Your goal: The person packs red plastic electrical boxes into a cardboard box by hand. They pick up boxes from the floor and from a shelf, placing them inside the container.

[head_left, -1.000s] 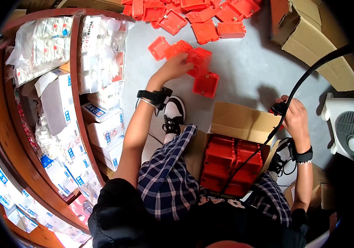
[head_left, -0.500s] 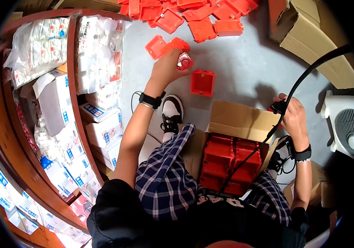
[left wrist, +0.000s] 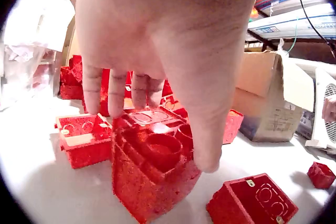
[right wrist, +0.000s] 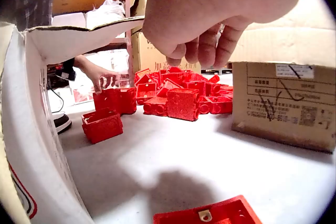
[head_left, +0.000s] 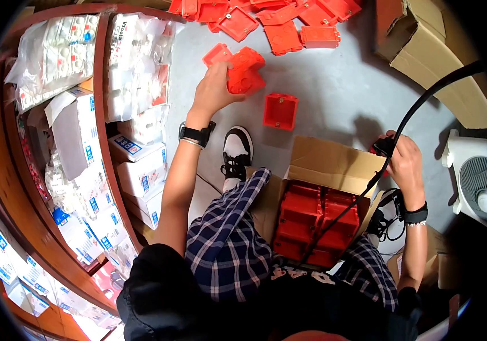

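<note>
My left hand [head_left: 212,94] grips a red plastic electrical back box [left wrist: 152,176] by its sides, thumb on one side and fingers reaching over the other, above the floor. Beside it in the left wrist view lies another red box [left wrist: 84,140]. An open-faced box [head_left: 281,112] rests alone on the floor. Off to the right, my right hand [head_left: 406,159] hangs with loosely curled fingers and holds nothing visible; a red box [right wrist: 210,214] lies low in its wrist view. Between my legs, a cardboard carton [head_left: 331,167] contains stacked red boxes [head_left: 300,210].
A heap of red boxes [head_left: 277,25] covers the far floor. Shelves [head_left: 102,79] with white cartons and bagged goods line the left. An open carton [head_left: 442,68] and a white fan [head_left: 475,179] stand at right. A black cable [head_left: 425,94] crosses the view.
My left hand has drawn back to the left with the red box, turning it on the way. The lone box stays on the floor, and the right hand has barely moved.
</note>
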The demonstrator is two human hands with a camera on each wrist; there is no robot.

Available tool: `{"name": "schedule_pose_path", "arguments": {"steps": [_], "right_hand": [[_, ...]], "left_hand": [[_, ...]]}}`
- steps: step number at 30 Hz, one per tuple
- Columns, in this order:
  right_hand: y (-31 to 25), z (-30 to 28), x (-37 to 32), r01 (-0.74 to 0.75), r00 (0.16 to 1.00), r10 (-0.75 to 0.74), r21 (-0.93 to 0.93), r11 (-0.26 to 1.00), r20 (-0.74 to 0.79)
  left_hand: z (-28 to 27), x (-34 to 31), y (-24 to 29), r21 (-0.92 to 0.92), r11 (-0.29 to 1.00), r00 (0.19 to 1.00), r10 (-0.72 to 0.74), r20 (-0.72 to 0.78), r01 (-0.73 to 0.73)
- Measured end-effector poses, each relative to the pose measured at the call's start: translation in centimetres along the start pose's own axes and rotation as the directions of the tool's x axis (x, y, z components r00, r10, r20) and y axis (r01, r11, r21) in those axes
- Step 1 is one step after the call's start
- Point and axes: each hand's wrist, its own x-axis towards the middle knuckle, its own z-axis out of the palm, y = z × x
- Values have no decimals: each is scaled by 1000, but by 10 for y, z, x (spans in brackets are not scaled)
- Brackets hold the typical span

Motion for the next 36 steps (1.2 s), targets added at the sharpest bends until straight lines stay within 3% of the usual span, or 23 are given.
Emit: {"name": "schedule_pose_path", "arguments": {"steps": [2,5,8,15,18,20,27,33,36], "right_hand": [[-3,-2,4,13,1000,-13,-13,1000,6],[-1,-4,0,29,999,-28,-27,999,38],[-1,-3,0,-3,999,4,-16,1000,52],[-7,-2,3,-27,997,30,-42,999,70],[-7,-1,3,-18,997,22,-56,998,78],[-5,0,2,-15,996,20,-60,998,84],[-8,1,0,-29,995,34,-53,998,95],[-6,2,-1,-32,996,38,-61,998,86],[-5,1,-1,-43,994,48,-55,998,95]], "left_hand": [[-3,-7,-2,40,995,987,-98,129,94],[11,-19,-16,-63,997,998,-29,58,33],[22,-23,-25,-101,991,995,-89,-38,84],[26,-25,-27,-232,959,984,-174,-27,163],[32,-30,-26,-142,978,988,-154,13,154],[44,-35,-26,-3,998,993,-64,-100,64],[53,-40,-18,-2,995,989,-95,-111,95],[55,-39,-25,3,999,979,-32,-202,33],[55,-37,-26,-168,985,987,-53,-152,27]]}}
